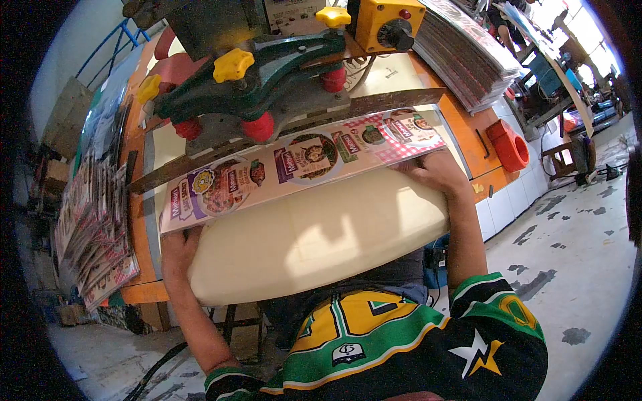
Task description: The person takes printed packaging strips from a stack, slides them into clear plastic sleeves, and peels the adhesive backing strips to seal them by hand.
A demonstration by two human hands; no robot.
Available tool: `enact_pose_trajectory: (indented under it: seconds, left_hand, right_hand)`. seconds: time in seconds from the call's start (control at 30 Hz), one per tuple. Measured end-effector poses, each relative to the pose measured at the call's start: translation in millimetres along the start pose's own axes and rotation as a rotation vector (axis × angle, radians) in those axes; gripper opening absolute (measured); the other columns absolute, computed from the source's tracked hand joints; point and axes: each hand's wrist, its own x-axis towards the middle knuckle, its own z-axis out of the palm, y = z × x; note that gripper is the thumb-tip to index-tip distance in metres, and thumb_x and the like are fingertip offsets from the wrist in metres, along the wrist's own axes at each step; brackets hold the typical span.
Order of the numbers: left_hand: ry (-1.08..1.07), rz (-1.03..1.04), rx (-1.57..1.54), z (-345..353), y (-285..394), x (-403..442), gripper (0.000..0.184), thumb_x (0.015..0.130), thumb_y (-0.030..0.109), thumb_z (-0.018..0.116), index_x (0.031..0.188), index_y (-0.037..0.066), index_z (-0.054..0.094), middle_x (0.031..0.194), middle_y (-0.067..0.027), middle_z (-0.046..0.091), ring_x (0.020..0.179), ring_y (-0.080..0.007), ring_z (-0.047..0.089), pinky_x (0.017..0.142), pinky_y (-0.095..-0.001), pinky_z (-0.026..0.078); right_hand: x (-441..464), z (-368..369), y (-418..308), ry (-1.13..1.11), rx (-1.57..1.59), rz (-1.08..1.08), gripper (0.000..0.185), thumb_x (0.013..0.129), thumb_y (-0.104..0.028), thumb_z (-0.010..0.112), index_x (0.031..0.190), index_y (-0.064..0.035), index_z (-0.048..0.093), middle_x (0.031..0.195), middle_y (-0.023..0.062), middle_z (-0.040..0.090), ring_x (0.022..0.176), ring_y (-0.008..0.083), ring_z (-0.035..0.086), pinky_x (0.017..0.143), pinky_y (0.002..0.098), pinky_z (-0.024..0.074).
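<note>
A long printed strip [314,160] with food pictures lies along a metal guide bar [200,164] on the machine's pale bed [321,234]. My left hand [179,250] is at its left front corner, the fingers partly hidden beneath the edge. At the right end, my right hand [438,172] grips the front edge with bent fingers. Whether it is one board or a thin stack, I cannot tell. Behind the bar stands a dark green machine head [267,73] with yellow knobs [234,65] and red feet [258,125].
Stacked printed sheets [468,57] rise at the back right, and more printed strips [97,227] lean in a pile at left. A red holder [508,145] sits on the right orange table edge [471,140]. A yellow control box [388,25] is at the back.
</note>
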Motion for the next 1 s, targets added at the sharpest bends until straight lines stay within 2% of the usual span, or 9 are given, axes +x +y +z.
enact_pose_trajectory:
  seconds: [0.1, 0.3, 0.4, 0.5, 0.6, 0.73, 0.83, 0.9, 1.0]
  left_hand:
    - [0.042, 0.080, 0.007, 6.4, -12.8, 1.3, 0.050, 0.098, 0.026, 0.069, 0.140, 0.001, 0.058, 0.146, -0.0258, 0.055, 0.135, -0.0456, 0.050, 0.114, -0.0508, 0.039]
    - [0.011, -0.079, 0.036, 5.5, -5.5, -3.1, 0.055, 0.100, 0.037, 0.066, 0.141, 0.002, 0.057, 0.149, -0.0257, 0.053, 0.139, -0.0460, 0.046, 0.118, -0.0508, 0.036]
    - [0.021, 0.016, 0.143, 4.3, -5.2, -3.6, 0.057, 0.100, 0.039, 0.066, 0.143, 0.002, 0.057, 0.150, -0.0257, 0.052, 0.141, -0.0454, 0.045, 0.119, -0.0506, 0.035]
    - [0.068, 0.113, 0.176, 2.5, -0.9, 0.3, 0.056, 0.099, 0.034, 0.068, 0.142, 0.001, 0.056, 0.150, -0.0258, 0.052, 0.141, -0.0449, 0.046, 0.118, -0.0500, 0.036]
    - [0.070, 0.076, -0.097, 5.0, -2.3, 0.0, 0.054, 0.098, 0.028, 0.070, 0.142, 0.001, 0.056, 0.149, -0.0258, 0.053, 0.141, -0.0446, 0.046, 0.117, -0.0491, 0.037]
    - [0.018, 0.037, -0.090, 5.7, -11.4, 1.3, 0.054, 0.096, 0.023, 0.071, 0.143, 0.000, 0.055, 0.149, -0.0255, 0.053, 0.141, -0.0447, 0.046, 0.116, -0.0485, 0.038]
    - [0.029, 0.064, 0.033, 4.7, -8.1, -0.8, 0.054, 0.098, 0.028, 0.069, 0.143, 0.001, 0.054, 0.149, -0.0256, 0.053, 0.140, -0.0449, 0.046, 0.117, -0.0491, 0.037]
    - [-0.025, -0.073, 0.031, 3.3, -1.7, -3.1, 0.055, 0.101, 0.035, 0.065, 0.144, 0.002, 0.055, 0.151, -0.0260, 0.051, 0.141, -0.0453, 0.045, 0.119, -0.0499, 0.035]
    - [-0.011, 0.026, 0.159, 3.8, -2.4, 0.4, 0.058, 0.103, 0.042, 0.061, 0.145, 0.004, 0.055, 0.153, -0.0265, 0.048, 0.143, -0.0461, 0.042, 0.121, -0.0506, 0.033]
  right_hand:
    - [-0.5, -5.1, -6.8, -0.048, 0.031, 0.045, 0.070, 0.089, -0.060, 0.070, 0.138, -0.0096, 0.063, 0.148, 0.0216, 0.057, 0.139, 0.0416, 0.049, 0.117, 0.0459, 0.0378]
    - [-1.7, -4.9, -10.3, -0.043, 0.028, 0.052, 0.072, 0.090, -0.061, 0.070, 0.139, -0.0079, 0.063, 0.149, 0.0224, 0.056, 0.141, 0.0404, 0.047, 0.120, 0.0448, 0.0345]
    - [-1.0, -4.3, -10.8, 0.021, -0.002, -0.014, 0.078, 0.089, -0.065, 0.069, 0.144, -0.0110, 0.059, 0.154, 0.0196, 0.051, 0.145, 0.0394, 0.043, 0.123, 0.0457, 0.0311]
    - [0.6, -7.4, -12.1, 0.070, -0.068, -0.117, 0.078, 0.090, -0.064, 0.069, 0.146, -0.0115, 0.057, 0.157, 0.0189, 0.048, 0.148, 0.0385, 0.039, 0.124, 0.0460, 0.0281]
    - [-0.9, -9.7, -15.7, -0.017, 0.050, 0.009, 0.077, 0.090, -0.064, 0.069, 0.144, -0.0105, 0.059, 0.154, 0.0198, 0.051, 0.146, 0.0395, 0.042, 0.123, 0.0453, 0.0302]
    - [-0.9, -0.6, -1.1, -0.045, 0.041, 0.049, 0.076, 0.089, -0.063, 0.070, 0.141, -0.0088, 0.061, 0.150, 0.0217, 0.055, 0.142, 0.0404, 0.047, 0.121, 0.0446, 0.0341]
    - [0.0, -1.9, -2.5, -0.045, 0.044, 0.041, 0.076, 0.089, -0.064, 0.070, 0.140, -0.0084, 0.062, 0.149, 0.0219, 0.056, 0.141, 0.0403, 0.048, 0.120, 0.0445, 0.0353]
    - [0.5, -4.4, -7.2, -0.059, 0.061, 0.049, 0.077, 0.089, -0.065, 0.069, 0.140, -0.0085, 0.062, 0.149, 0.0216, 0.056, 0.141, 0.0400, 0.048, 0.120, 0.0445, 0.0352]
    - [0.2, -4.5, -11.3, -0.066, -0.021, 0.060, 0.077, 0.088, -0.065, 0.070, 0.141, -0.0100, 0.061, 0.150, 0.0207, 0.055, 0.142, 0.0401, 0.047, 0.121, 0.0452, 0.0338]
